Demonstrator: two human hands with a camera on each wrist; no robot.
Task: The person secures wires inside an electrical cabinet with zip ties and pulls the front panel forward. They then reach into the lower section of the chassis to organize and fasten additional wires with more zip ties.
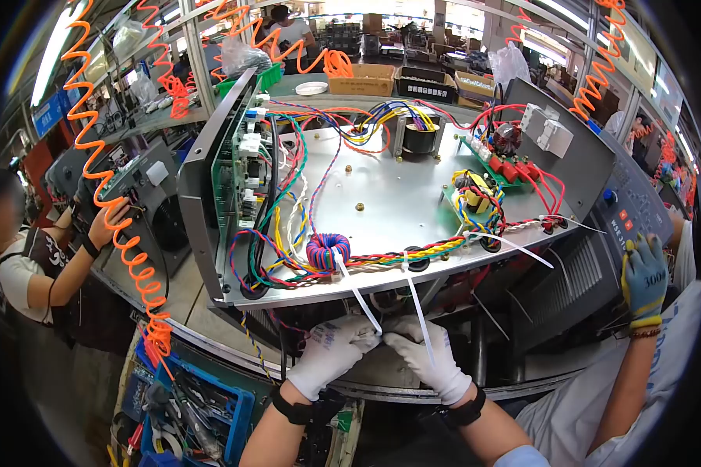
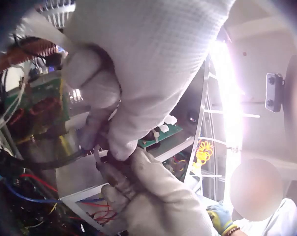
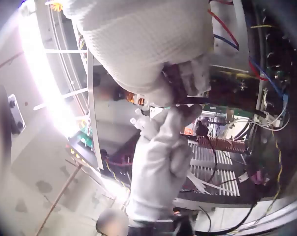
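Observation:
Both hands wear white gloves and meet below the front edge of an open metal chassis (image 1: 343,187). My left hand (image 1: 333,354) curls its fingers at a black cable (image 2: 45,162), pinching it. Fingertip to fingertip with it, my right hand (image 1: 432,354) pinches the same cable; the fingers hide most of the grip. White cable ties (image 1: 417,300) hang from the wire bundle (image 1: 436,251) above, crossing in front of the hands. A red and blue wound toroid coil (image 1: 329,252) sits at the bundle's left.
A blue tool tray (image 1: 237,424) stands at lower left. Orange coiled air hoses (image 1: 93,140) hang around the bench. At right, another person's gloved hand (image 1: 645,276) is near a front panel (image 1: 631,210). Parts boxes (image 1: 362,79) line the back.

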